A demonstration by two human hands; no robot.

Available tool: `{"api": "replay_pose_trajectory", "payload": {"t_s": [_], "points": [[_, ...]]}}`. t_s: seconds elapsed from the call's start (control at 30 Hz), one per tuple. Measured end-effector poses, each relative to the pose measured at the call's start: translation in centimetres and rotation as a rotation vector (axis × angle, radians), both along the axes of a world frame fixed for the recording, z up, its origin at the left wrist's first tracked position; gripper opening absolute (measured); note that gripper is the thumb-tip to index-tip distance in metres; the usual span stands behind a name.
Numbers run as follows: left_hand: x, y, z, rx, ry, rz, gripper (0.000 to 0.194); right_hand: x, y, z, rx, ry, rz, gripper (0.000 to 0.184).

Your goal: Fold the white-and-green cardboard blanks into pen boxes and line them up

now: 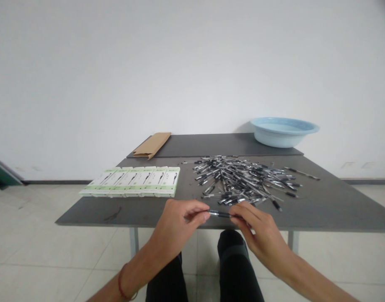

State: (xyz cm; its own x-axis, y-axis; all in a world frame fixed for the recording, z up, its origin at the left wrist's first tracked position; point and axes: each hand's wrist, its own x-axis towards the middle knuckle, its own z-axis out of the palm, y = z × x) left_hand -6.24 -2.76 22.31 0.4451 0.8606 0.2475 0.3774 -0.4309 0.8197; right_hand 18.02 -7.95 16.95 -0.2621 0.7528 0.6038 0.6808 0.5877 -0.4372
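Between my two hands, over the table's front edge, a pen [220,214] with a clear barrel and black grip lies level. The fingers and thumb of my left hand [187,216] pinch its left end. My right hand [253,220] grips the other end, and its fingers hide that part. Just beyond my hands spreads a heap of loose pens [239,178], black, clear and silver. To the left, a row of flat white and green boxes [132,182] with pen pictures lies on the grey table [117,214].
A light blue basin [282,134] stands at the back right, on a dark board [211,144]. At the back left lies a brown paper bag [153,144]. Several stray pens lie right of the heap, including one long pen [302,173]. A white wall rises behind.
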Motion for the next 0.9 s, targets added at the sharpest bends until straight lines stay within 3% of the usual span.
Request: {"api": "replay_pose_trajectory", "payload": {"t_s": [0.57,0.9], "points": [[0.45,-0.52,0.11,-0.138,-0.037,0.037,0.022,-0.04,-0.09,-0.74,0.136,0.038,0.067,0.015],[-0.23,-0.31,0.03,-0.152,-0.027,-0.009,0.022,-0.03,0.08,-0.66,0.101,0.047,0.083,0.014]]}}
